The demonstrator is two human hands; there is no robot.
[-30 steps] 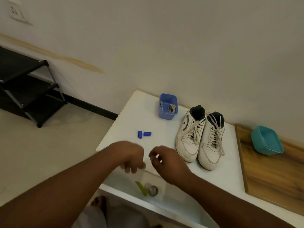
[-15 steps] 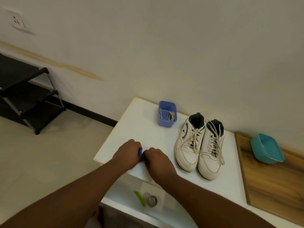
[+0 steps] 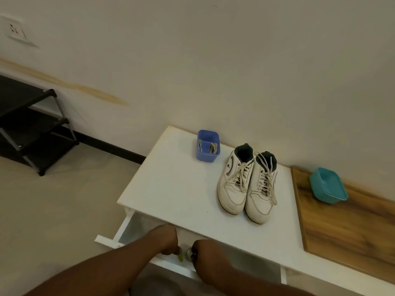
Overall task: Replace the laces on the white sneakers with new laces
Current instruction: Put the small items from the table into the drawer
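Your left hand [image 3: 165, 240] and right hand [image 3: 205, 252] reach into the open white drawer [image 3: 128, 229] under the white worktop [image 3: 171, 189]; I cannot tell their grip. The laced white sneakers [image 3: 248, 184] stand untouched.

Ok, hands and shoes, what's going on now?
Both hands, left hand and right hand, down in open drawer. White sneakers untouched, old laces in. Nothing blocking.

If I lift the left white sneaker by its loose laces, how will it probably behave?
The left sneaker would probably dangle and swing, since its laces look soft and floppy. They are threaded through the eyelets, so they should likely carry it. Its sole lies flat on the white table, so a push would probably slide it, not tip it.
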